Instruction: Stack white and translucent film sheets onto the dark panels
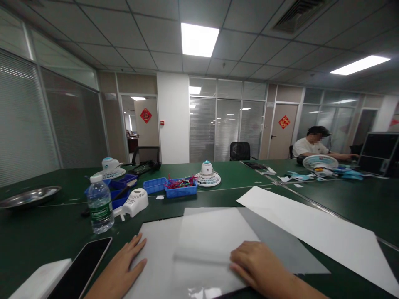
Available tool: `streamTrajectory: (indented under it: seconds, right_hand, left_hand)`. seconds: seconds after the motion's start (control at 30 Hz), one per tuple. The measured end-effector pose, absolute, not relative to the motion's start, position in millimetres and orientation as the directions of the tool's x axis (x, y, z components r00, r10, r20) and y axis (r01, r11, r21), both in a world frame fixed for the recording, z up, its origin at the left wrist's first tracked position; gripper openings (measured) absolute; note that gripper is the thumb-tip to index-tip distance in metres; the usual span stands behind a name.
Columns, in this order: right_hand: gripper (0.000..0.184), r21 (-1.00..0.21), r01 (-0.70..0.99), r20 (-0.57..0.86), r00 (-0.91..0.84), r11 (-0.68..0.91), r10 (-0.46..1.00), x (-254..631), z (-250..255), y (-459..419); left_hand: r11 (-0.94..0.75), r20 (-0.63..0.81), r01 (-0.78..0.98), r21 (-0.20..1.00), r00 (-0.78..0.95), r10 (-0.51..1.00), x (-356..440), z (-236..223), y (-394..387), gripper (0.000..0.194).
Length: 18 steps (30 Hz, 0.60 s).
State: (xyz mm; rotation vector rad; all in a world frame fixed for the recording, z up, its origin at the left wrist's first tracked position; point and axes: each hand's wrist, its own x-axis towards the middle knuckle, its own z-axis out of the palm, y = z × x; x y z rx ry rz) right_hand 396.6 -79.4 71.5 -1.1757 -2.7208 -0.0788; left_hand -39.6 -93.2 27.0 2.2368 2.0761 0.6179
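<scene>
In the head view a white sheet (156,245) with a dark edge lies on the table in front of me. Over it is a smooth, glossy translucent film (215,226), and a grey translucent piece (280,238) extends to the right. My left hand (124,263) rests on the white sheet's left edge, fingers spread and flat. Low over the film, my right hand (257,263) is closed, fingers curled under. A blurred grey strip or crease (202,259) runs left from its fingertips; what the fingers hold is hidden.
A large white sheet (311,228) lies at right. Left are a phone (82,268), a white box (42,280), a water bottle (100,205), a white plastic housing (136,202) and a metal tray (29,197). Blue bins (181,192), small fans (207,174) and a seated person (311,145) are farther back.
</scene>
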Motion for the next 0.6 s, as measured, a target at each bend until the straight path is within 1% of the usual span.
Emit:
streamTrajectory:
  seconds: [0.07, 0.1, 0.13, 0.17, 0.23, 0.3, 0.37, 0.43, 0.6]
  right_hand:
    - [0.036, -0.088, 0.58, 0.179, -0.79, 0.81, 0.586, 388, 76, -88]
    - [0.038, -0.117, 0.519, 0.18, -0.827, 0.847, 0.532, 387, 79, -90]
    - [0.041, -0.139, 0.48, 0.179, -0.848, 0.866, 0.499, 388, 81, -91]
    - [0.044, -0.153, 0.476, 0.176, -0.849, 0.866, 0.498, 390, 83, -90]
    - [0.047, -0.154, 0.57, 0.196, -0.783, 0.807, 0.59, 396, 82, -84]
    - [0.049, -0.132, 0.715, 0.234, -0.65, 0.686, 0.723, 403, 79, -76]
    - [0.048, -0.123, 0.802, 0.252, -0.544, 0.584, 0.8, 409, 75, -69]
    - [0.044, -0.125, 0.811, 0.231, -0.536, 0.571, 0.812, 413, 72, -64]
    - [0.034, -0.149, 0.697, 0.205, -0.672, 0.702, 0.711, 408, 77, -71]
  left_hand:
    - [-0.113, 0.274, 0.954, 0.278, 0.034, 0.961, -39, 27, -94, 0.059]
    - [-0.111, 0.273, 0.954, 0.279, 0.032, 0.961, -39, 27, -94, 0.059]
    - [-0.106, 0.27, 0.953, 0.284, 0.027, 0.962, -38, 27, -94, 0.06]
    - [-0.102, 0.264, 0.951, 0.291, 0.022, 0.964, -38, 27, -94, 0.061]
    - [-0.099, 0.262, 0.946, 0.308, 0.016, 0.965, -37, 27, -94, 0.062]
    - [-0.11, 0.272, 0.939, 0.326, 0.018, 0.962, -35, 27, -94, 0.062]
    - [-0.118, 0.277, 0.932, 0.342, 0.02, 0.961, -34, 27, -93, 0.062]
    - [-0.119, 0.272, 0.93, 0.348, 0.021, 0.962, -34, 26, -92, 0.062]
    - [-0.111, 0.246, 0.934, 0.34, 0.025, 0.969, -35, 22, -92, 0.063]
